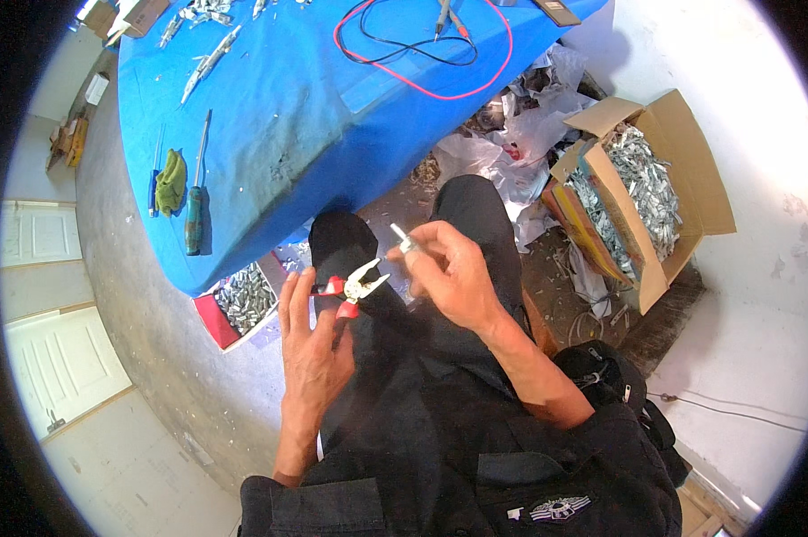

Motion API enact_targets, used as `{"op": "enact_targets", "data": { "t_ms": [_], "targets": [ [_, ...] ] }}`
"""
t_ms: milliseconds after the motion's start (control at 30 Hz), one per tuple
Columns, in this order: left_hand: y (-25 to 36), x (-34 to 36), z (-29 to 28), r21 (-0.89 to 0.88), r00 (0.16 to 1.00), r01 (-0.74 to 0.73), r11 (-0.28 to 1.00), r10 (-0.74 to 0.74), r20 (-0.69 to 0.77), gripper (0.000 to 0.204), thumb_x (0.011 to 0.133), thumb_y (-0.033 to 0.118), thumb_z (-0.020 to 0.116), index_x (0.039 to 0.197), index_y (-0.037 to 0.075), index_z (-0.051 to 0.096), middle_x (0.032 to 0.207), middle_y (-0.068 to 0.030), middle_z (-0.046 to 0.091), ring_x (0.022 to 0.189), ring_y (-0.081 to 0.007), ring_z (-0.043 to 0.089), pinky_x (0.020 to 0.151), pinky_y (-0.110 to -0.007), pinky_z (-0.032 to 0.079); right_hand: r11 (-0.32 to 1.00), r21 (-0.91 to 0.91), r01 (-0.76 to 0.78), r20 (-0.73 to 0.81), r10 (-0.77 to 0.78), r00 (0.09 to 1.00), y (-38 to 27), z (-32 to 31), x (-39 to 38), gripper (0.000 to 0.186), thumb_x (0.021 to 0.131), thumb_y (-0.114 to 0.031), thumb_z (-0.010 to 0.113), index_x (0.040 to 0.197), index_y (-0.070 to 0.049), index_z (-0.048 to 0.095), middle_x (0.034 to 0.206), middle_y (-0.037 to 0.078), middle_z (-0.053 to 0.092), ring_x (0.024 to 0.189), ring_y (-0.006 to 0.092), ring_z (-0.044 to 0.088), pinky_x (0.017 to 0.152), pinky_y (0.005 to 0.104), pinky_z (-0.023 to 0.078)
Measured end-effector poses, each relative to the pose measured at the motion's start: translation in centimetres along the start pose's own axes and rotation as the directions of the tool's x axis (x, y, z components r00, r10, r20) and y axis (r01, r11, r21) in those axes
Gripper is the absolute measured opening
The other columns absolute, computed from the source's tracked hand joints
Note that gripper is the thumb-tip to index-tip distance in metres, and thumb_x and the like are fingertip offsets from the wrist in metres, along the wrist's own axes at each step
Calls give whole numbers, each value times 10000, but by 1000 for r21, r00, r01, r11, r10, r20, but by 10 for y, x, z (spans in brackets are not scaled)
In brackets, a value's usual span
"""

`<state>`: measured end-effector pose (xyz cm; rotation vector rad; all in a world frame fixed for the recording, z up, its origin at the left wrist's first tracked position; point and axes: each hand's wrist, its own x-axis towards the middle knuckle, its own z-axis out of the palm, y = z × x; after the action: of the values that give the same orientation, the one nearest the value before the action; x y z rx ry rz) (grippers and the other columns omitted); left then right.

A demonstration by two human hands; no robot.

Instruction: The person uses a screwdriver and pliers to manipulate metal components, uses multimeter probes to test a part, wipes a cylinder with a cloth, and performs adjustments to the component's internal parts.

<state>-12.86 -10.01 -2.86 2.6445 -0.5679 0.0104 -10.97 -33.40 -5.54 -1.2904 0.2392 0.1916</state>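
My left hand (314, 353) is closed on the handles of red-handled pliers (355, 290), whose jaws stand apart and point to the right over my lap. Just beyond the jaw tips, my right hand (456, 276) pinches a small white and silver piece (402, 236) with a narrow stem. Its exact kind is too small to make out. A slight gap separates the pliers from this piece. Both hands are above my dark trousers, short of the table edge.
A blue-covered table (270, 80) bears a screwdriver (195, 215), a green cloth (170, 183), red and black test leads (462, 61) and slim metal parts (210, 64). Below are a red-sided box (212, 322) of small metal pieces, a filled cardboard box (704, 201) and plastic bags (484, 166).
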Motion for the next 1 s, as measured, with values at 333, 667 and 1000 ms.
{"op": "enact_targets", "data": {
  "t_ms": [333,667,1000],
  "targets": [
    [-2,4,0,-356,996,77,931,-56,69,279,870,22,724,1141,-31,684,1390,-223,589,1245,-414,598,1068,-467,475,992,-51,114,19,-113,993,1,8,-6,180,1029,-72,624,1179,24,596,993,64,732,739,65,617,659,243,523],
    [4,7,-2,-430,989,121,895,-74,125,296,909,80,696,1171,-54,667,1253,-185,639,1126,-339,648,990,-399,505,857,-364,365,12,-387,922,6,11,-6,198,977,-57,692,1163,-32,629,836,139,693,689,220,698,623,352,528],
    [5,5,-2,-407,987,146,902,-103,126,323,910,87,714,1196,-52,665,1232,-195,661,1125,-365,669,985,-419,518,815,-421,398,35,-424,905,4,13,-6,190,974,-59,699,1150,-37,631,831,164,688,699,292,706,629,380,533]
  ]
}}
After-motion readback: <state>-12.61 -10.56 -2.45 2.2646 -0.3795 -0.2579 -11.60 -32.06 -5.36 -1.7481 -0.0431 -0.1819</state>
